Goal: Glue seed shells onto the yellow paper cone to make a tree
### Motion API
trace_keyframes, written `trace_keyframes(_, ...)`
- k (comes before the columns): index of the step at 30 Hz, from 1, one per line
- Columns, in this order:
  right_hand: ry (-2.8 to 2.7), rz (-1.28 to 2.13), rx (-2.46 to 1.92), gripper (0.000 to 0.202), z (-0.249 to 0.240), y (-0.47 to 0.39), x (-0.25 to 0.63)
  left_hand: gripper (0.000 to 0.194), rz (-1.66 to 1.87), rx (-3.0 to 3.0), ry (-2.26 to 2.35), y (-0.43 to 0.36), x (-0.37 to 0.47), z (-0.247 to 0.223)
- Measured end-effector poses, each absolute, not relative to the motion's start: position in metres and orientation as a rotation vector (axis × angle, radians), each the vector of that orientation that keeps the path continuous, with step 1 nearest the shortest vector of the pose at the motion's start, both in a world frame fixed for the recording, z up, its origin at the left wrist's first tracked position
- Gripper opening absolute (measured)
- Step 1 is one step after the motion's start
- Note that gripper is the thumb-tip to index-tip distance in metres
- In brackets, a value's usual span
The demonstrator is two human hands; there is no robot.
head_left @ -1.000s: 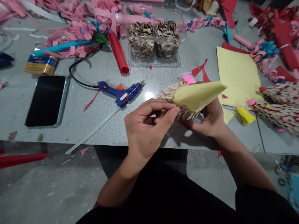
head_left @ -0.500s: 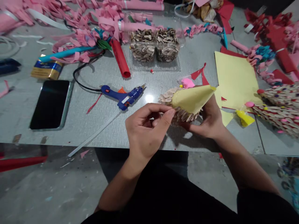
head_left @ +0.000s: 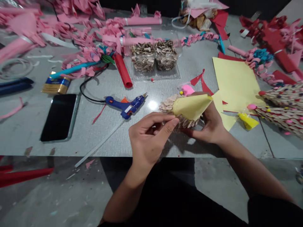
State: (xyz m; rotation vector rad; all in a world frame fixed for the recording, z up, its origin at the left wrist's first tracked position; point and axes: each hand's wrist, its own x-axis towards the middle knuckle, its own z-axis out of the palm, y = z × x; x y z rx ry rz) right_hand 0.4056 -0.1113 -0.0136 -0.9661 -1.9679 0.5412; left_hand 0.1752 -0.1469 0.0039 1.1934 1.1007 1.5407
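Observation:
A yellow paper cone [head_left: 190, 106] lies tilted with its tip to the upper right. Rows of flat, pale, seed-like pieces [head_left: 167, 104] cover its wide lower end. My right hand [head_left: 213, 126] is wrapped round the cone from behind and below, its fingers partly hidden. At the cone's near left edge, the thumb and forefinger of my left hand [head_left: 151, 135] are pinched together against the row of pieces. What sits between those fingertips is too small to make out. To the left lies a blue glue gun [head_left: 126, 105] with a long clear glue stick [head_left: 99, 143] in it.
Behind stands a clear plastic tray [head_left: 176, 74] of seed-like pieces. A phone [head_left: 60, 118] and a gold-and-blue packet [head_left: 56, 84] lie left. Yellow paper sheets [head_left: 236, 82] and finished covered cones [head_left: 281, 118] are on the right. Pink crepe paper [head_left: 113, 31] fills the back.
The view has shifted slightly, so the table things appear lower. Both hands keep nearly the same hold on the cone, with my left fingertips still pinched at its edge.

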Motion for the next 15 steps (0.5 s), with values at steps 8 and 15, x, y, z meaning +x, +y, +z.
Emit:
trace_keyframes(8, -1.965, 0.514, -0.951, 0.093, -0.008, -0.113, 0.405, 0.018, 1.464, 1.643, 1.271, -0.170, 0.134, 0.038)
trace_keyframes(15, -1.928, 0.499, -0.901, 0.094, -0.012, -0.107, 0.405, 0.011, 1.124, 2.278, 1.481, -0.003, 0.090, 0.090)
